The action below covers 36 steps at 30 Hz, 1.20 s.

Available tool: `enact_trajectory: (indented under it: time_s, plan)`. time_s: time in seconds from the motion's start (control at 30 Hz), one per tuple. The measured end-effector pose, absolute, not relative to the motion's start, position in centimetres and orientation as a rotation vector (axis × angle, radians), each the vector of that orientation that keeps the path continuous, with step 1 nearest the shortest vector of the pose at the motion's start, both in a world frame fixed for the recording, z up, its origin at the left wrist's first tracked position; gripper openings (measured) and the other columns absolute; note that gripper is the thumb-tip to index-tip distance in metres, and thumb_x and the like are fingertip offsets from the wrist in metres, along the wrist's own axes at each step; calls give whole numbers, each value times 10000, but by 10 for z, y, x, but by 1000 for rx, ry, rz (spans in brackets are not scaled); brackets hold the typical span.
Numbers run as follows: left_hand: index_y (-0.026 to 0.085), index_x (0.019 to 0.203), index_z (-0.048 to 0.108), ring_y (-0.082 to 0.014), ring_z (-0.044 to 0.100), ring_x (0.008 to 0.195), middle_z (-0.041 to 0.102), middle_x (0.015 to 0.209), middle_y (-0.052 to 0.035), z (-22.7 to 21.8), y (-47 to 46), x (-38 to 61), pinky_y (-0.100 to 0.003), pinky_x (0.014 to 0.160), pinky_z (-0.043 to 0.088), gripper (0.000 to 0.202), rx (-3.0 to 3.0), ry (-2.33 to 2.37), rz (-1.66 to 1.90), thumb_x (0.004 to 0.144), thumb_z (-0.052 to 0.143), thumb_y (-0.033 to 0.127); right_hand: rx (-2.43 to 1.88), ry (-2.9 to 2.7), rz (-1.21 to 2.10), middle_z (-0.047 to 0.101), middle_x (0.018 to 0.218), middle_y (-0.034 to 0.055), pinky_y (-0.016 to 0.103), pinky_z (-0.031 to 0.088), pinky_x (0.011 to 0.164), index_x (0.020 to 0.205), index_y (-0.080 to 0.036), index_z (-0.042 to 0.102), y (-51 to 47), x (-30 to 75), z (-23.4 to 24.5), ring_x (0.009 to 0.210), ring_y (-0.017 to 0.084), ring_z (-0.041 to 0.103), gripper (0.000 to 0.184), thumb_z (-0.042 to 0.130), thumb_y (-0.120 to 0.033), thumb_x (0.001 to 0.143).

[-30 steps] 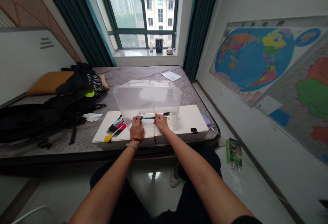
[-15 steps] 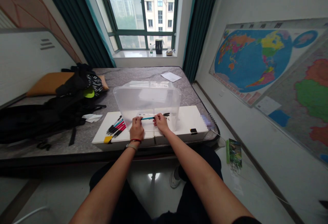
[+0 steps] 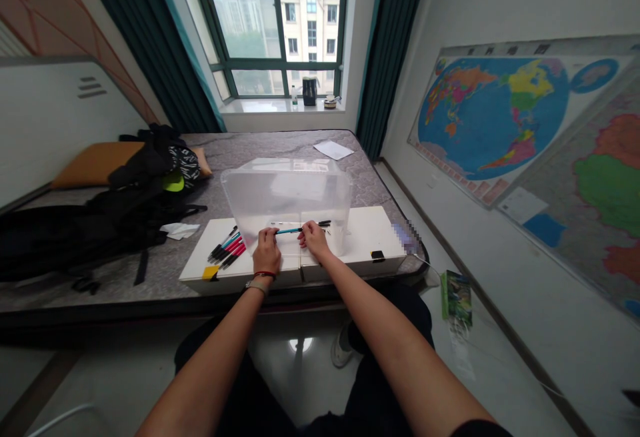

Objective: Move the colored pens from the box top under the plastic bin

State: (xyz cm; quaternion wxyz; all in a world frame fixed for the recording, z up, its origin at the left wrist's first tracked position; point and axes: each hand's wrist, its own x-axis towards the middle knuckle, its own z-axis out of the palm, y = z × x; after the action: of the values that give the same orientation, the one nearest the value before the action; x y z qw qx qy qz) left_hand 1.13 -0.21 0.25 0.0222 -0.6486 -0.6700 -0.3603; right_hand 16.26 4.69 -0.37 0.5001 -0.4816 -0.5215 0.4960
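A blue pen (image 3: pixel 289 230) lies level between my hands, over the white box tops. My left hand (image 3: pixel 267 252) pinches its left end, and my right hand (image 3: pixel 314 240) closes on its right end. Just beyond stands a clear plastic bin (image 3: pixel 287 190) tipped on its side, its open mouth towards me. Black pen parts (image 3: pixel 324 223) lie past my right hand, with small bits beside them too small to name. To the left of my left hand rests a loose pile of red, blue and black pens (image 3: pixel 230 248).
The white boxes (image 3: pixel 367 230) sit on a grey mattress (image 3: pixel 235 146). Black bags (image 3: pixel 100 237) lie at the left, with a crumpled tissue (image 3: pixel 180 230) beside them. A white paper (image 3: pixel 333 150) lies at the back. A green box (image 3: pixel 457 297) stands on the floor at the right.
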Motion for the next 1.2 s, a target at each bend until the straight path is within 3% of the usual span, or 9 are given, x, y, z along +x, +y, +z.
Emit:
enact_trajectory:
  time_s: [0.3,0.53,0.8,1.03,1.2]
  plan:
    - [237,1192,552,-186,595,1027,559,1211,-61,2,-1,10,-264,717,497,304,-2019,-2064,-1135,948,391,152,-1276,-1342,1069,582,538,-7,183,405,369,702,-192,489,43,161,1,384,96,513,422,369,-519,941]
    - [230,1187,557,-189,601,1014,563,1200,-66,2,-2,11,-261,711,498,301,-2022,-2061,-1141,947,390,158,-1267,-1342,1094,594,570,-41,163,414,387,799,-209,465,41,161,2,403,85,522,236,408,-395,933]
    - [237,1200,549,-189,589,1040,542,1218,-71,2,-2,10,-270,759,514,326,-2023,-2065,-1179,928,403,134,-1342,-1459,1023,585,502,-16,183,360,379,699,-194,502,40,163,4,352,92,492,424,351,-499,952]
    - [230,1208,555,-188,590,1052,553,1226,-71,3,-3,9,-269,768,508,329,-2044,-2069,-1140,942,379,148,-1323,-1416,1021,567,475,-11,188,386,435,650,-186,509,44,163,1,372,91,494,518,321,-572,940]
    - [231,1210,556,-192,581,1068,554,1223,-79,3,-3,9,-275,766,510,329,-2056,-2063,-1135,950,368,159,-1264,-1266,1143,582,520,-37,174,358,361,769,-209,469,43,163,3,359,96,493,363,377,-525,922]
